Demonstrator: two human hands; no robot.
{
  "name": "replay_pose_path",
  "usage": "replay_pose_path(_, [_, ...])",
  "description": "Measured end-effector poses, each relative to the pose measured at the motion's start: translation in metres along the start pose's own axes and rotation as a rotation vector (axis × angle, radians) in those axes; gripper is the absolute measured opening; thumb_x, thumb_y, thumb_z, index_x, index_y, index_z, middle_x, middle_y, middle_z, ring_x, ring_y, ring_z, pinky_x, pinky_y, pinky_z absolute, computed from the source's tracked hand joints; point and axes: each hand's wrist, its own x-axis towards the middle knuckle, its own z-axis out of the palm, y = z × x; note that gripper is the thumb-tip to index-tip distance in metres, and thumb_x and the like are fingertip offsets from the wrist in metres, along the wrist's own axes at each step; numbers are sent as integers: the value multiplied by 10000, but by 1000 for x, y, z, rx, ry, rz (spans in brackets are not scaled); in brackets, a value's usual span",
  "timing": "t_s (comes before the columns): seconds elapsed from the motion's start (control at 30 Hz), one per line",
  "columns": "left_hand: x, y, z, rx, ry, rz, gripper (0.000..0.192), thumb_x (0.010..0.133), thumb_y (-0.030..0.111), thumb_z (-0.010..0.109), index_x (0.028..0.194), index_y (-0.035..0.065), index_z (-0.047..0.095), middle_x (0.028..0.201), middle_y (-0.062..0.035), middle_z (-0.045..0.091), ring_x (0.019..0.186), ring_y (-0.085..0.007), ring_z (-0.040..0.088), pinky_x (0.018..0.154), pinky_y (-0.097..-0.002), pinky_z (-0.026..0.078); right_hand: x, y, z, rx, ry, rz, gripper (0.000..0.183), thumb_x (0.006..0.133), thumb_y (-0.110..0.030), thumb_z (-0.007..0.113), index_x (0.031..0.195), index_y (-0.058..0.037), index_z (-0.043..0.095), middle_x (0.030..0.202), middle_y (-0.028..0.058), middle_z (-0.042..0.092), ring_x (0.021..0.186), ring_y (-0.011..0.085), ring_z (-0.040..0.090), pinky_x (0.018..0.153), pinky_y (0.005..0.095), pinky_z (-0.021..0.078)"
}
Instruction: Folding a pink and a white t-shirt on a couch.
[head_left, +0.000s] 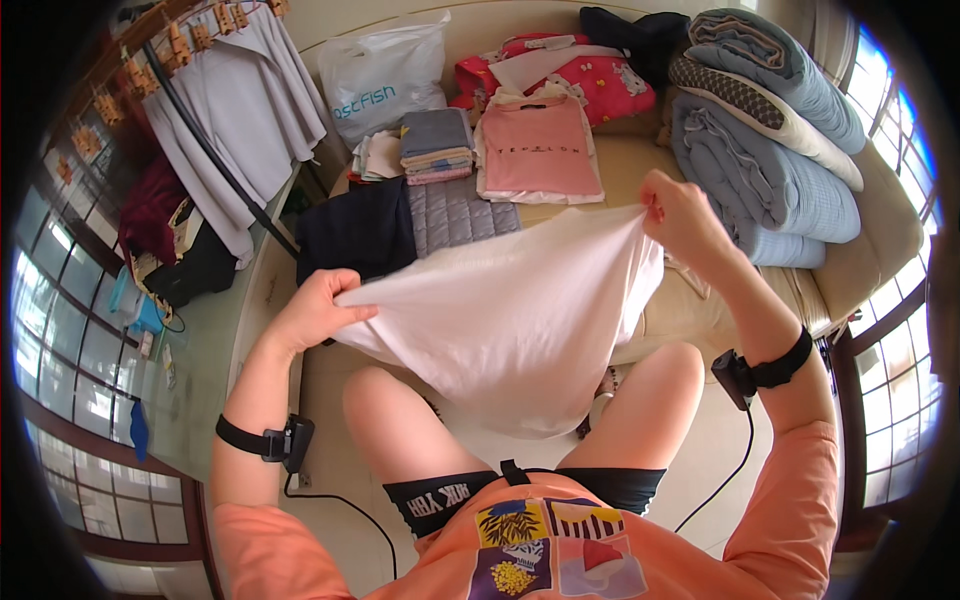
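Observation:
A white cloth garment (495, 322) hangs stretched between my two hands, above my knees and the sofa's front edge. My left hand (322, 307) pinches its left end between thumb and fingers. At the upper right corner of the cloth, my right hand (679, 217) grips it with curled fingers. Just beyond the cloth lie a dark folded garment (356, 225) and a grey quilted item (457, 214). Farther back on the sofa are a pink folded T-shirt (536, 150) on top of lighter garments and a stack of small folded cloths (437, 146).
Folded blue quilts (765, 165) with a patterned pillow (727, 90) are piled at the right. A white plastic bag (382, 82) and red printed fabric (615, 86) stand behind. At left, a rack with wooden clothespins (180, 45) holds a grey garment (225, 105) above a glass-topped table (195, 390).

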Motion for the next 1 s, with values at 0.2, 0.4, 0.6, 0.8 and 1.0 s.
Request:
replay_pose_path(0.2, [-46,52,-26,96,52,92,221,766,180,735,789,29,574,742,45,557,710,-34,473,657,-217,416,-13,-22,-36,191,94,-78,169,751,-61,531,911,-10,520,627,113,516,595,233,509,571,337,419])
replay_pose_path(0.4, [-72,48,-56,-353,64,84,153,878,194,633,880,40,637,815,30,629,740,-27,544,688,-199,444,-33,-38,-57,147,-302,-11,194,803,-177,612,848,5,564,608,85,475,589,139,451,552,307,386])
replay_pose_path(0.6, [-92,76,-53,-19,526,439,125,882,123,625,934,11,640,846,10,641,770,-46,554,714,-199,451,-41,-44,-76,-35,268,-621,169,833,-147,636,893,8,607,721,119,547,634,244,539,614,328,447])
replay_pose_path(0.8, [-98,73,-43,172,630,517,73,825,43,645,866,-9,616,830,18,615,772,-64,537,737,-217,440,-64,-17,-65,-20,80,-304,136,822,-99,601,893,15,580,794,186,556,743,373,547,688,404,456])
replay_pose_path(1.0, [-83,36,-29,278,571,411,124,823,103,672,866,2,615,732,-1,604,686,-58,508,648,-231,440,-71,1,-48,10,82,-305,129,860,-74,529,923,32,565,778,193,564,755,366,554,703,382,449])
